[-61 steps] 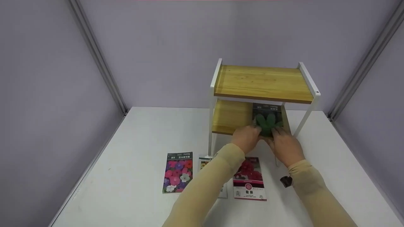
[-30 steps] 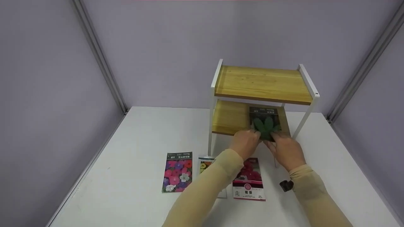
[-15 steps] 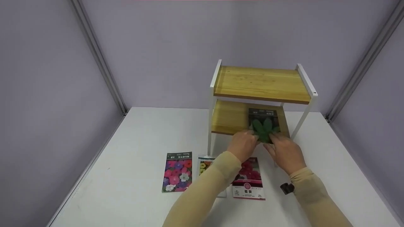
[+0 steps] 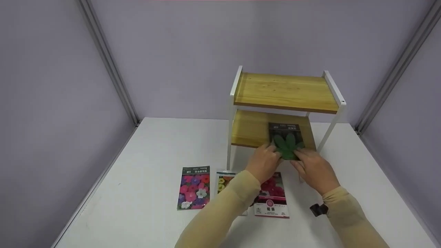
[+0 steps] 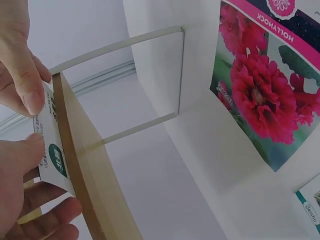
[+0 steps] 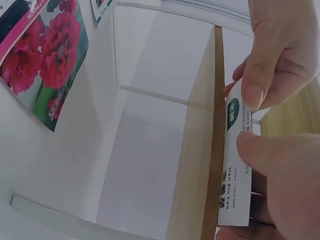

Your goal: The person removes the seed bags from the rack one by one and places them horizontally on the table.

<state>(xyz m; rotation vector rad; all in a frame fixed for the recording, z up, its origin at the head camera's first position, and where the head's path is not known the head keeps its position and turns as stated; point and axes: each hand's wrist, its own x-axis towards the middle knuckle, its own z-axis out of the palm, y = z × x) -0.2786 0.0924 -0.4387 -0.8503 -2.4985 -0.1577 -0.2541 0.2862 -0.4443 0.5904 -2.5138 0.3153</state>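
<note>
Both hands hold a dark seed packet [image 4: 287, 140] with green leaves on its front, at the lower shelf board [image 4: 249, 129] of a small two-tier rack. My left hand [image 4: 264, 161] pinches its near left corner, and my right hand [image 4: 317, 173] pinches the near right one. The packet's near end juts past the board's front edge. From below, the right wrist view shows its white underside with a green oval and the print "Han Xiu Cao", thumbs pressed on it and fingers on the far side.
Above is the rack's upper wooden board [image 4: 286, 91], on white metal legs. On the white table [image 4: 144, 155] lie a petunia-like flower packet [image 4: 194, 187], a yellow-flowered packet [image 4: 223, 181] partly behind the left sleeve, and a red hollyhock packet [image 4: 271, 199].
The leafy packet has slid toward me and slightly left, from deep on the lower board to past its front edge. Both hands drew back with it. The table packets stay put.
</note>
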